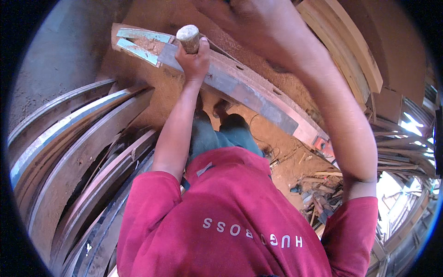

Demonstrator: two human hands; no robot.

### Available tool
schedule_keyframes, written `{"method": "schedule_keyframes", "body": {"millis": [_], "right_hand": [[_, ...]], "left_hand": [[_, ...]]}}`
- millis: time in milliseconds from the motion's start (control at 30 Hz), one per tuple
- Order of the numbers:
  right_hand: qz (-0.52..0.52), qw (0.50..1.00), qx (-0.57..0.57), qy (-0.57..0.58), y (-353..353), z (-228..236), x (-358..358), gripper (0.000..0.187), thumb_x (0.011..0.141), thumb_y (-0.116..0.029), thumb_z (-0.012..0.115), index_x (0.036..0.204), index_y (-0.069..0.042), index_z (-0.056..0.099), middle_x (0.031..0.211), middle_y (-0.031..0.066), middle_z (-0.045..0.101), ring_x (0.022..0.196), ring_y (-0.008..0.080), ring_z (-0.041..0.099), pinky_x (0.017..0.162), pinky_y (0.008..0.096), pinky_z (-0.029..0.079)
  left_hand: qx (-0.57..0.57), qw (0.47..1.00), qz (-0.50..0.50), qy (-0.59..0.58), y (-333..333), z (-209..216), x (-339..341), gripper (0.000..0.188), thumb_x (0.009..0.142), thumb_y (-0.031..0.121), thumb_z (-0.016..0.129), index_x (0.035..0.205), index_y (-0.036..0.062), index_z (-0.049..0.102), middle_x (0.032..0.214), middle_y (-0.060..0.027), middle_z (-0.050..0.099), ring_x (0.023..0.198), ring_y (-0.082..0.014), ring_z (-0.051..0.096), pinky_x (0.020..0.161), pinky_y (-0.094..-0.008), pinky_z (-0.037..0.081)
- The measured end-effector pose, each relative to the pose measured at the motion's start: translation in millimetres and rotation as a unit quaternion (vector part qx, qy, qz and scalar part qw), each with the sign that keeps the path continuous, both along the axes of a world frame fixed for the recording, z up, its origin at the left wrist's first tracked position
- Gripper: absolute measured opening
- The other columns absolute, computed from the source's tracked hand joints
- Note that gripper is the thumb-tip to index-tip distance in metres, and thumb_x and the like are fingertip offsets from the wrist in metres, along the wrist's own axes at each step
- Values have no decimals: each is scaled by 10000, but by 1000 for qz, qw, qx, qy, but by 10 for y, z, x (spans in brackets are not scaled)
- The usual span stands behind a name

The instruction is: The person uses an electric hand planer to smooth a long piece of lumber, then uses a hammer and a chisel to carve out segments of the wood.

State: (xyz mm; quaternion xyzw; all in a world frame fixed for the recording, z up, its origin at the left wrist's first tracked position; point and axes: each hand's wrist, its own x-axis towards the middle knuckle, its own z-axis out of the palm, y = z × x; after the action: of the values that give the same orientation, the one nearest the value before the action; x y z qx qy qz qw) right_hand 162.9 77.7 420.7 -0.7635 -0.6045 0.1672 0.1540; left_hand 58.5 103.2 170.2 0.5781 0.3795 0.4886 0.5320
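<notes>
My left hand [194,63] is wrapped round a thick round wooden handle [188,39], its pale, worn end pointing up. The lower part of that tool is hidden by my fist. It is held over a long wooden beam [258,99] with grey sides and dark slots in its sawdust-covered top. At the beam's far left end are two turquoise-painted strips [144,34], with wood shavings between them. My right arm is raised high, and my right hand [247,18] is at the upper edge, partly cut off and blurred; whatever it holds cannot be made out.
Several curved boards [78,134] stand along the left side. Thick curved timbers [344,44] lie at the upper right. A red object [323,147] is at the beam's right end. Scrap wood [323,196] is heaped on the dusty floor.
</notes>
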Motion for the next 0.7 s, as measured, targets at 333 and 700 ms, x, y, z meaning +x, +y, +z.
{"method": "schedule_keyframes", "body": {"millis": [333, 700], "right_hand": [[-103, 991, -61, 59, -802, -582, -63, 414, 944, -366, 638, 1069, 19, 550, 828, 264, 673, 819, 427, 671, 727, 503, 521], [-318, 891, -262, 191, -2612, -1894, -596, 482, 938, -395, 627, 1121, 44, 549, 843, 321, 658, 846, 497, 659, 765, 529, 525]], "left_hand": [[-80, 995, -49, -33, 380, -369, -35, 70, 800, 65, 666, 766, 35, 613, 643, -11, 612, 594, -97, 579, 570, -300, 467], [-447, 804, -320, -227, 757, -569, -15, 212, 878, 95, 532, 695, 126, 430, 517, 45, 308, 371, -69, 268, 334, -243, 219]]}}
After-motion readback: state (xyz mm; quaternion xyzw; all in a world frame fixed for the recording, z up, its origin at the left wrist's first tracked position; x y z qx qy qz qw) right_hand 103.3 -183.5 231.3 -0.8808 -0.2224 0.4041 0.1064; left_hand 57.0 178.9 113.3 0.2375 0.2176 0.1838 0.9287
